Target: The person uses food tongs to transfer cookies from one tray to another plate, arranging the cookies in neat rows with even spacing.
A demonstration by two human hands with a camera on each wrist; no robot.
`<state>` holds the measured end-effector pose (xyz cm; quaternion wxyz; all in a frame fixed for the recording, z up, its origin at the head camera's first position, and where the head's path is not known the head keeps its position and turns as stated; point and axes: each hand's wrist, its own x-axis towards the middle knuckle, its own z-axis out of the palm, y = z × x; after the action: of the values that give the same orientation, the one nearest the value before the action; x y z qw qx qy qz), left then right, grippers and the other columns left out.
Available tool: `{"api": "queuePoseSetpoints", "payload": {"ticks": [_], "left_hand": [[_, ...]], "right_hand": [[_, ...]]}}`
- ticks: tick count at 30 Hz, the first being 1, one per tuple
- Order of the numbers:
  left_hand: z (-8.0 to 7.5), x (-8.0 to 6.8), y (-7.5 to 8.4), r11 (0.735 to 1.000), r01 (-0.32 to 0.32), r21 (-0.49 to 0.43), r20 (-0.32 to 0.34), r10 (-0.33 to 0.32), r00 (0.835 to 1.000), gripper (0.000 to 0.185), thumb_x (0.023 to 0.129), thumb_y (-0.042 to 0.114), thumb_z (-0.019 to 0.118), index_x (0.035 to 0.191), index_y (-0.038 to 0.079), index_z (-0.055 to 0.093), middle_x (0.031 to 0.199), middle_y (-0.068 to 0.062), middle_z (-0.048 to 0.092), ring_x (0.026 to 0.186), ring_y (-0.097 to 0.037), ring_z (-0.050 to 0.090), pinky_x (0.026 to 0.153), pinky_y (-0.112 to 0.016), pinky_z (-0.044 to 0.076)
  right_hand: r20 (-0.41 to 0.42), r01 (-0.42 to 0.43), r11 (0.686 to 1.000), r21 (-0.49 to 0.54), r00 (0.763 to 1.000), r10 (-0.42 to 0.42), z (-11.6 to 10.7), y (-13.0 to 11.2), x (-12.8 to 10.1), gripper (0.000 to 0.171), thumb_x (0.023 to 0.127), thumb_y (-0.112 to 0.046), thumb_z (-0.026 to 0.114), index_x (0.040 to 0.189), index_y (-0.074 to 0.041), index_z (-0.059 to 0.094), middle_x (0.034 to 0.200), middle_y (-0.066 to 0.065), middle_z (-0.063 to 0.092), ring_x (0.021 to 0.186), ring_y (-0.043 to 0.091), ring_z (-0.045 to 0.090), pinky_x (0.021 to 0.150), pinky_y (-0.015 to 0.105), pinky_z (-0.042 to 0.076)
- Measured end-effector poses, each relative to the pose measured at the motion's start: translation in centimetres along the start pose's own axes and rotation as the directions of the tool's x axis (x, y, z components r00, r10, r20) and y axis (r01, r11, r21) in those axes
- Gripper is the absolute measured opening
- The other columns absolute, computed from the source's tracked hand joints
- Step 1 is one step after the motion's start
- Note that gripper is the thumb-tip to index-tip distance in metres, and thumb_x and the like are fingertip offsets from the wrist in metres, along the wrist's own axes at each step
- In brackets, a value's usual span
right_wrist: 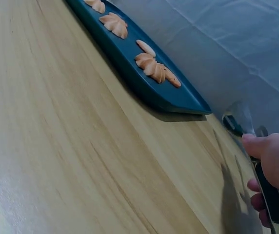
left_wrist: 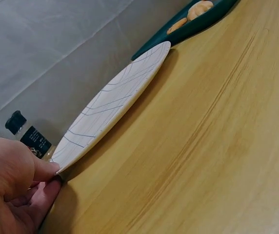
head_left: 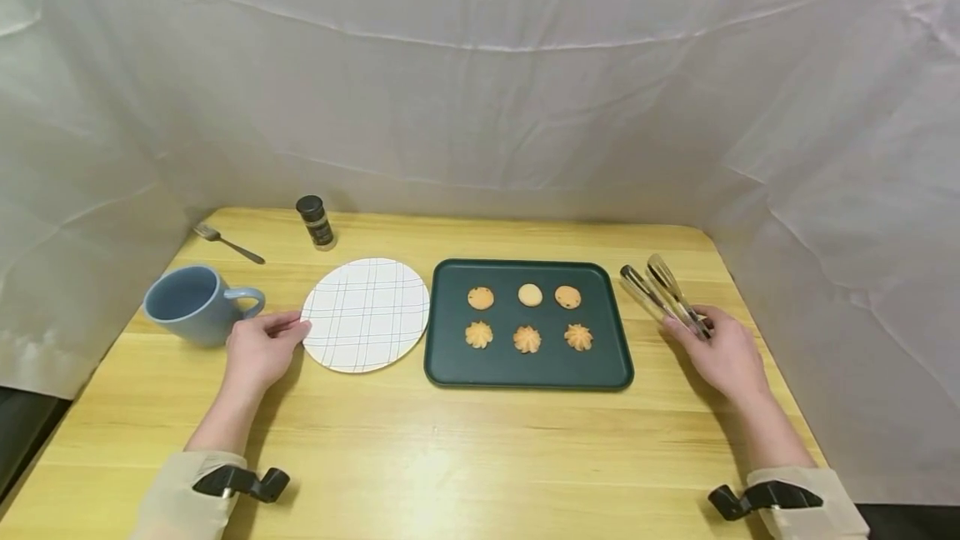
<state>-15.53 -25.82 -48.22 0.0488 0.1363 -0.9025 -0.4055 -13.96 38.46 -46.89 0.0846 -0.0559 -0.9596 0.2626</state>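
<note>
My left hand [head_left: 260, 348] pinches the left rim of a round white plate [head_left: 366, 315] with a thin grid pattern, thumb on top and fingers below in the left wrist view. At the right, my right hand [head_left: 723, 350] grips a pair of metal tongs [head_left: 663, 290], their two ends apart and pointing toward the back left. Between the hands lies a dark green baking tray [head_left: 528, 372]. On it several cookies form two rows: round ones such as this cookie [head_left: 529, 295] behind, and star-shaped ones such as this cookie [head_left: 527, 339] in front.
A blue mug [head_left: 197, 307] stands left of the plate, its handle close to my left hand. Behind it lies a fork [head_left: 228, 243]. A black-capped spice jar [head_left: 317, 223] stands near the table's back edge. Pale cloth [head_left: 480, 107] hangs around the wooden table [head_left: 420, 457].
</note>
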Motion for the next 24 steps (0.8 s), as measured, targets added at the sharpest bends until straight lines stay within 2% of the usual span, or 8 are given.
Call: {"api": "queuePoseSetpoints", "payload": {"ticks": [3,7,9,16,24], "left_hand": [[0.0,0.0,-0.1,1.0,0.001,-0.005,0.0,-0.001,1.0,0.039,0.1,0.027,0.075,0.126,-0.002,0.075,0.115,-0.017,0.077,0.109,-0.032,0.071,0.085,-0.028,0.049],[0.1,0.1,-0.3,1.0,0.001,-0.014,0.007,-0.001,1.0,0.039,0.101,0.027,0.074,0.127,-0.002,0.075,0.115,-0.017,0.077,0.107,-0.029,0.07,0.08,-0.021,0.049],[0.0,0.2,-0.3,1.0,0.004,-0.019,0.007,-0.004,1.0,0.039,0.101,0.027,0.074,0.127,-0.002,0.075,0.115,-0.017,0.077,0.105,-0.027,0.07,0.077,-0.018,0.048],[-0.2,0.2,-0.3,1.0,0.004,-0.021,0.018,-0.003,1.0,0.039,0.101,0.028,0.074,0.127,-0.001,0.075,0.114,-0.016,0.077,0.1,-0.02,0.069,0.076,-0.017,0.048],[-0.1,0.2,-0.2,1.0,0.01,-0.029,0.029,-0.009,1.0,0.041,0.102,0.028,0.073,0.129,-0.002,0.074,0.116,-0.018,0.077,0.106,-0.027,0.07,0.076,-0.016,0.048]], "right_hand": [[-0.014,0.043,0.999,-0.003,0.999,-0.043,-0.2,-0.2,-0.1,0.069,0.103,-0.053,0.066,0.142,0.003,0.058,0.11,0.025,0.07,0.098,0.044,0.066,0.075,0.06,0.05],[-0.008,0.111,0.994,-0.005,0.994,-0.111,-0.6,-0.5,0.0,0.064,0.106,-0.048,0.063,0.142,0.003,0.056,0.117,0.03,0.068,0.106,0.053,0.064,0.081,0.068,0.047],[0.009,0.142,0.99,-0.018,0.99,-0.142,-0.6,-0.8,0.2,0.062,0.107,-0.047,0.061,0.143,0.003,0.055,0.114,0.028,0.068,0.104,0.051,0.064,0.081,0.068,0.047],[0.048,0.209,0.977,-0.049,0.977,-0.206,-0.7,-2.5,0.4,0.055,0.107,-0.048,0.062,0.141,-0.004,0.059,0.092,0.007,0.065,0.083,0.03,0.06,0.072,0.048,0.045],[0.1,0.273,0.961,-0.043,0.958,-0.268,-0.3,-4.0,0.3,0.057,0.105,-0.046,0.065,0.143,-0.004,0.059,0.086,0.0,0.063,0.073,0.021,0.055,0.068,0.043,0.044]]}}
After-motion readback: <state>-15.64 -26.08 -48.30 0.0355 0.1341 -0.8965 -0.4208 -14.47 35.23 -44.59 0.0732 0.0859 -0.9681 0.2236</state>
